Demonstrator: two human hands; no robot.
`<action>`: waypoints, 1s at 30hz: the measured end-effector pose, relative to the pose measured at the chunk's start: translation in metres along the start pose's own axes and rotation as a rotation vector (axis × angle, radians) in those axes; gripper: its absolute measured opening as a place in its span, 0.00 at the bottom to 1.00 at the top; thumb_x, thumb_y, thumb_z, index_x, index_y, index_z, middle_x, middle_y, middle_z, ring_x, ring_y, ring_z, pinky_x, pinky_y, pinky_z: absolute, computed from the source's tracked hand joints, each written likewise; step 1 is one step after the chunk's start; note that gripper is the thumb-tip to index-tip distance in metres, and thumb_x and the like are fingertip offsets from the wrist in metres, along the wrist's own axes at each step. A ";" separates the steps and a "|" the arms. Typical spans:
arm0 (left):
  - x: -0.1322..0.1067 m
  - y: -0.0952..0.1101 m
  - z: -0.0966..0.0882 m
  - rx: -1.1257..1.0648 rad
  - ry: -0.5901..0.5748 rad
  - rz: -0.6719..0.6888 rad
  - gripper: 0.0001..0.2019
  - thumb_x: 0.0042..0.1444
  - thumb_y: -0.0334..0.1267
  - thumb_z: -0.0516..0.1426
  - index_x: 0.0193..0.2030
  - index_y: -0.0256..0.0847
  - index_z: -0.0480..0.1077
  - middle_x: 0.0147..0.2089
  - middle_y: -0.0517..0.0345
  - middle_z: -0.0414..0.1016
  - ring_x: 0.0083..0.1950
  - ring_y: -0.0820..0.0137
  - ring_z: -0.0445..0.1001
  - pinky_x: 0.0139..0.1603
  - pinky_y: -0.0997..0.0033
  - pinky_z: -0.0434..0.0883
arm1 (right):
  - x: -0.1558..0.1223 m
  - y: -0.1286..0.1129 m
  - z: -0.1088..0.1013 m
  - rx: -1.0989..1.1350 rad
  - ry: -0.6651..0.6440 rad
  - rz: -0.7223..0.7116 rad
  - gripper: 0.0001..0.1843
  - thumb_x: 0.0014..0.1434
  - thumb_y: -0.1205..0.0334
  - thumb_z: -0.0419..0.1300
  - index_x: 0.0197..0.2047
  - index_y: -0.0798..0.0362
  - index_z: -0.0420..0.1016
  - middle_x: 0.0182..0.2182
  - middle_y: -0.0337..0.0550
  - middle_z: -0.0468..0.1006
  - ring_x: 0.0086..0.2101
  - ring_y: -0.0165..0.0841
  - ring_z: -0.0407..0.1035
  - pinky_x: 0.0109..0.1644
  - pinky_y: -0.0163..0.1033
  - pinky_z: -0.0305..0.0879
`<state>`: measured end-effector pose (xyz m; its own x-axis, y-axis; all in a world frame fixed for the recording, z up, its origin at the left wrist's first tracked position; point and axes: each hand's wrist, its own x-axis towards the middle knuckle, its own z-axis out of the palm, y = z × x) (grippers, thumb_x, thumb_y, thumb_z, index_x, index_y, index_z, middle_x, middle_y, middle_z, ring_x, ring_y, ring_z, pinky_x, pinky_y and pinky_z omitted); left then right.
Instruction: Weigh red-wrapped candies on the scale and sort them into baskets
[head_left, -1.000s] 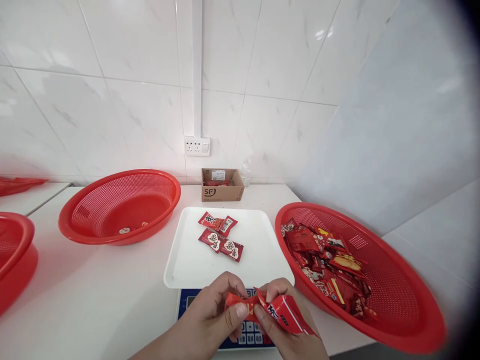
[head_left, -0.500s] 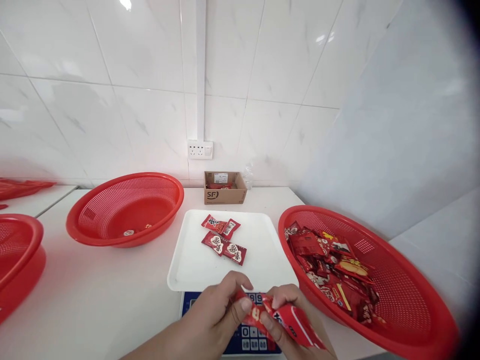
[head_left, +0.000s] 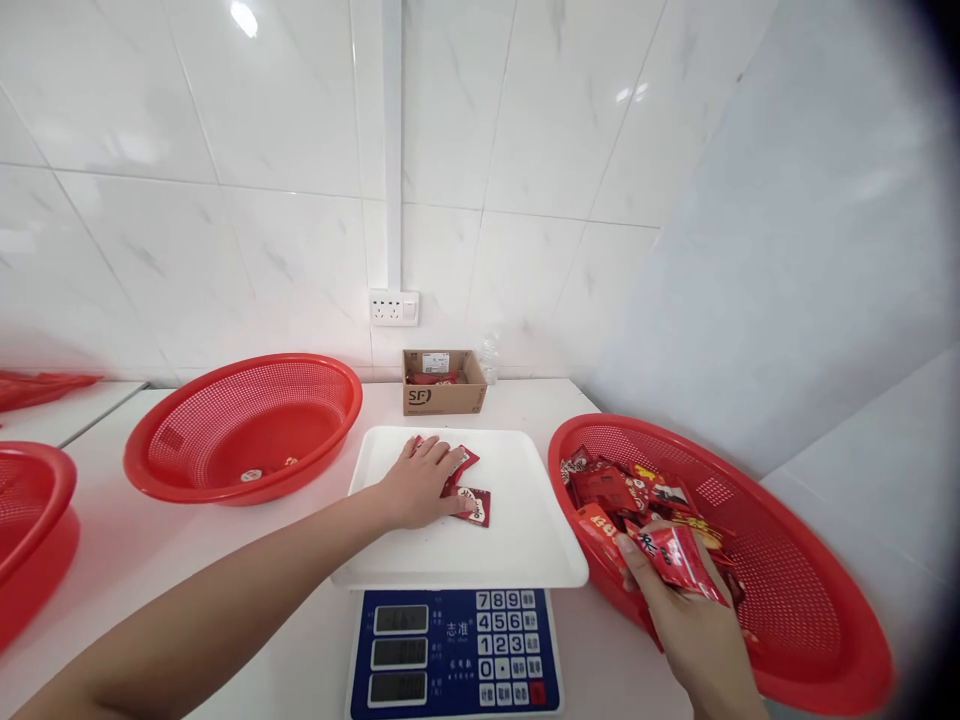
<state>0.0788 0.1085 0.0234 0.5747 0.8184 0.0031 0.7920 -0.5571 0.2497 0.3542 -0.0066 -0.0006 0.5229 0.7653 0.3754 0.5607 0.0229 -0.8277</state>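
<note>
Worktop [head_left: 135,560]: few packets [head_left: 482,515] on tray [head_left: 517,535], left fingers [head_left: 432,453] spread over them; right fingers [head_left: 639,566] pinch red packet [head_left: 684,562] — many remain, 4 o'clock basket [head_left: 806,500].

The packets [head_left: 477,508] on the white tray [head_left: 517,535] are red with white patches, the scale panel [head_left: 454,662] blue.

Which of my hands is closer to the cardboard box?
Left. Your left hand is over the packets on the white tray, in front of the cardboard box; your right hand is farther off, at the right-hand red basket, holding a red packet.
</note>
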 end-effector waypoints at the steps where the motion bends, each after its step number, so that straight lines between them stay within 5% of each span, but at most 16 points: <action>1: 0.002 0.004 0.000 0.004 0.016 -0.002 0.32 0.57 0.58 0.48 0.62 0.40 0.57 0.61 0.45 0.63 0.64 0.52 0.56 0.64 0.46 0.49 | 0.001 0.003 0.000 0.002 -0.015 0.017 0.13 0.45 0.50 0.65 0.31 0.48 0.73 0.21 0.42 0.76 0.32 0.45 0.74 0.32 0.43 0.69; 6: 0.011 0.017 0.003 0.031 0.065 -0.035 0.21 0.60 0.49 0.46 0.51 0.36 0.66 0.51 0.43 0.69 0.56 0.53 0.65 0.60 0.46 0.55 | 0.000 0.002 0.001 0.038 -0.086 0.079 0.13 0.45 0.51 0.65 0.31 0.50 0.75 0.22 0.44 0.78 0.32 0.45 0.74 0.28 0.42 0.68; 12: 0.011 0.014 0.010 0.020 0.061 0.044 0.28 0.59 0.56 0.46 0.59 0.39 0.59 0.62 0.44 0.62 0.66 0.51 0.53 0.65 0.41 0.43 | -0.002 -0.002 0.000 0.045 -0.097 0.108 0.13 0.45 0.48 0.65 0.28 0.49 0.74 0.19 0.41 0.77 0.27 0.42 0.73 0.26 0.40 0.67; 18: 0.006 0.003 0.002 -0.013 -0.033 0.138 0.29 0.59 0.56 0.46 0.62 0.41 0.56 0.66 0.47 0.57 0.69 0.53 0.46 0.67 0.45 0.42 | 0.000 0.001 -0.003 0.057 -0.168 0.105 0.14 0.46 0.47 0.65 0.26 0.49 0.73 0.17 0.39 0.75 0.23 0.39 0.72 0.26 0.39 0.67; 23: 0.004 -0.006 -0.004 -0.084 -0.072 0.076 0.38 0.56 0.63 0.45 0.67 0.41 0.47 0.71 0.47 0.44 0.71 0.54 0.36 0.67 0.45 0.39 | -0.003 0.004 0.000 0.048 -0.105 0.142 0.15 0.46 0.47 0.64 0.32 0.50 0.75 0.19 0.41 0.77 0.26 0.42 0.73 0.25 0.40 0.67; 30: 0.003 -0.009 0.001 -0.064 -0.094 0.076 0.37 0.56 0.64 0.44 0.66 0.44 0.50 0.71 0.48 0.45 0.71 0.52 0.35 0.67 0.44 0.37 | -0.007 0.004 0.004 0.074 -0.076 0.136 0.16 0.49 0.48 0.63 0.34 0.51 0.75 0.21 0.43 0.78 0.27 0.42 0.74 0.24 0.40 0.66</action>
<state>0.0738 0.1158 0.0207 0.6516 0.7558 -0.0653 0.7323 -0.6042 0.3140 0.3501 -0.0088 -0.0080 0.5391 0.8108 0.2278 0.4376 -0.0386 -0.8983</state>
